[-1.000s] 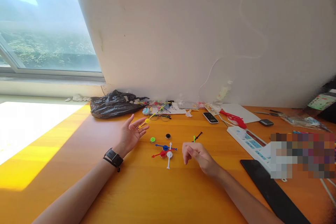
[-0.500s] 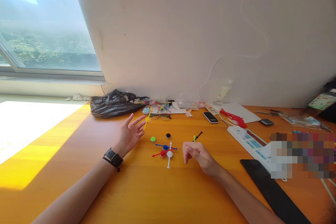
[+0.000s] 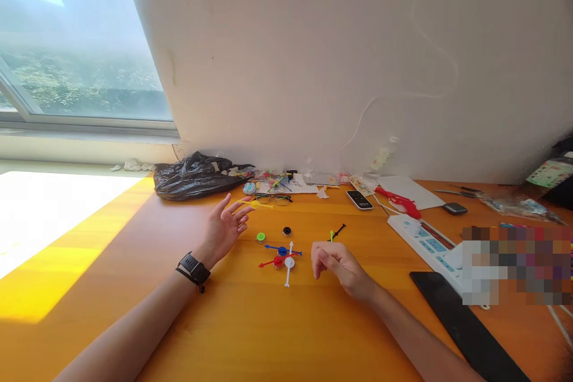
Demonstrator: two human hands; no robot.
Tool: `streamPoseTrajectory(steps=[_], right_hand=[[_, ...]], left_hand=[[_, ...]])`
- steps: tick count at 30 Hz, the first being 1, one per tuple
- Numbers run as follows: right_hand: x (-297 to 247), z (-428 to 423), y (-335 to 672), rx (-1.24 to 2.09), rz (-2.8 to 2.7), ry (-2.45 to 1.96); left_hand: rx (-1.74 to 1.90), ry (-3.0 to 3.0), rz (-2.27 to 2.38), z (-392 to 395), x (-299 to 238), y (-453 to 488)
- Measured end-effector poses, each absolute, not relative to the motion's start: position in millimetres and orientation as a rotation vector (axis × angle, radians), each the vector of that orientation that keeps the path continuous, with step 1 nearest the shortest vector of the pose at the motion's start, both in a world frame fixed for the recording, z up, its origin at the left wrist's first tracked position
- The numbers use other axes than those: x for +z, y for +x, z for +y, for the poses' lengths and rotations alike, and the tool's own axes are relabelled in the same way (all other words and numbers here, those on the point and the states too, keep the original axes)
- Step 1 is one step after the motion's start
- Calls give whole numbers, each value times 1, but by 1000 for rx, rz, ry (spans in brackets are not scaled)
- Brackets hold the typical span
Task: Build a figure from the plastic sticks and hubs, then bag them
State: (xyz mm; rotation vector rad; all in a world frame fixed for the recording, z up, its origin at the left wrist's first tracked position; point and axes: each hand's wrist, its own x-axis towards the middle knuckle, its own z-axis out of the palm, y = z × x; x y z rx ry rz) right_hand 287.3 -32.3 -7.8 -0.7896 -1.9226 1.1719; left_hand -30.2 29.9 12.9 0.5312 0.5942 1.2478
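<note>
My left hand point(image 3: 225, 221) has its palm turned up and its fingers spread. At its fingertips is a yellow arrow spinner point(image 3: 255, 205), slightly blurred and lying nearly level across the view. To the right of this hand are a green spinner base point(image 3: 261, 237) and a black spinner base point(image 3: 287, 231). Nearer to me sit a blue arrow spinner point(image 3: 282, 250), a red one point(image 3: 278, 262) and a white one point(image 3: 289, 263), their arrows crossing. My right hand point(image 3: 338, 264) rests beside them with curled fingers and nothing visible in it. Just beyond it lie a black arrow point(image 3: 340, 231) and a partly hidden green arrow point(image 3: 331, 235).
A black plastic bag point(image 3: 197, 178), eyeglasses point(image 3: 274, 198) and small plastic pieces lie along the wall. On the right are a phone-like device point(image 3: 359, 200), a red tool point(image 3: 400, 202), a white power strip point(image 3: 430, 246) and a long black panel point(image 3: 465, 322).
The yellow arrow has turned from steeply slanted to nearly level. My left fingers have shifted slightly, while my right hand and the other spinners look unmoved.
</note>
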Motion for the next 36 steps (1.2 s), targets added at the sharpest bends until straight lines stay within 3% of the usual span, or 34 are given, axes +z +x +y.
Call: streamPoseTrajectory(steps=[5,21,36], right_hand=[[-3,-33,285,1157,-1882,-856],[14,-38,277,1583,-1361,-799],[4,-33,284,1537,-1330,-787]], left_hand=[[1182,534,545,24,15,-25],[879,490,340,5,9,-5],[953,469,348,13,4,-13]])
